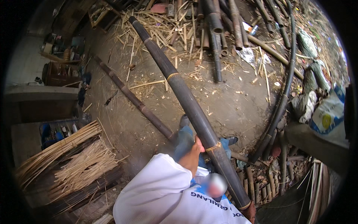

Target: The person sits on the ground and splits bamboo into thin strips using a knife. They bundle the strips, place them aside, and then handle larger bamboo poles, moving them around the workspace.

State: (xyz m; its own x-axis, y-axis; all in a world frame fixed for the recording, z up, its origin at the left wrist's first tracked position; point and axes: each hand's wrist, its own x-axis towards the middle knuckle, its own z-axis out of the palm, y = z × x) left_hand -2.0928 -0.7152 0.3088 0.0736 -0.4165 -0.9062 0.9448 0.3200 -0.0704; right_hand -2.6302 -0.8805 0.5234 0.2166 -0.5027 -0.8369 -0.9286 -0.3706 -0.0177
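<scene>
A long, dark bamboo pole (192, 104) with pale rings at its joints runs slantwise from the upper left to the lower right, in front of my body. My left hand (197, 146) grips it from the left side, just above a lower joint; its fingers are partly hidden behind the pole. At the pole's near end, my right hand (251, 212) is closed around it, mostly cut off by the lower edge. Past my left arm, a second, thinner bamboo pole (134, 98) lies slantwise over the ground.
Cut bamboo tubes (235, 26) are heaped at the far side, with pale split strips (164, 31) scattered around. Bundled strips (80, 164) lie at the left. A curved dark pole (285, 93) and white sacks (317, 74) stand at the right. My shoe (233, 140) shows below the pole.
</scene>
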